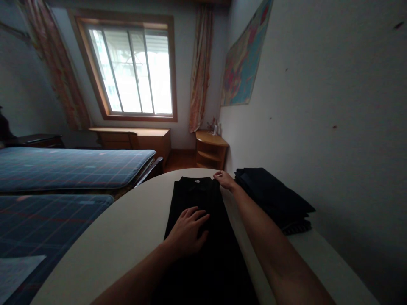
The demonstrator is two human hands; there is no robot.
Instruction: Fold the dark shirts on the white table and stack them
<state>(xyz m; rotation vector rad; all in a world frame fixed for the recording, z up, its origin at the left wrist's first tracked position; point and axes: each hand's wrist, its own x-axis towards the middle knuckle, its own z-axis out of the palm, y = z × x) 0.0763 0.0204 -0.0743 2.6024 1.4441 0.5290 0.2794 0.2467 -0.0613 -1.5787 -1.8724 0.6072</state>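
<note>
A black shirt (213, 267) lies in a long, narrow folded strip on the white round-edged table (124, 233). Its collar is at the far end, with a small white label at the neck. Flat on the middle of the shirt rests my left hand (187, 231), fingers spread. My right hand (225, 180) reaches to the far right corner beside the collar, thumb and fingers pinched on the shirt's edge. The near end of the shirt runs out of view, and its folds are hard to make out in the dark cloth.
A stack of dark folded clothes (270, 195) stands on the table's right side, near the wall. Left of the table are two plaid mattresses (79, 169), with a white sheet (19, 271) on the nearer one. A corner shelf (211, 140) and a low wooden desk (149, 133) stand beyond.
</note>
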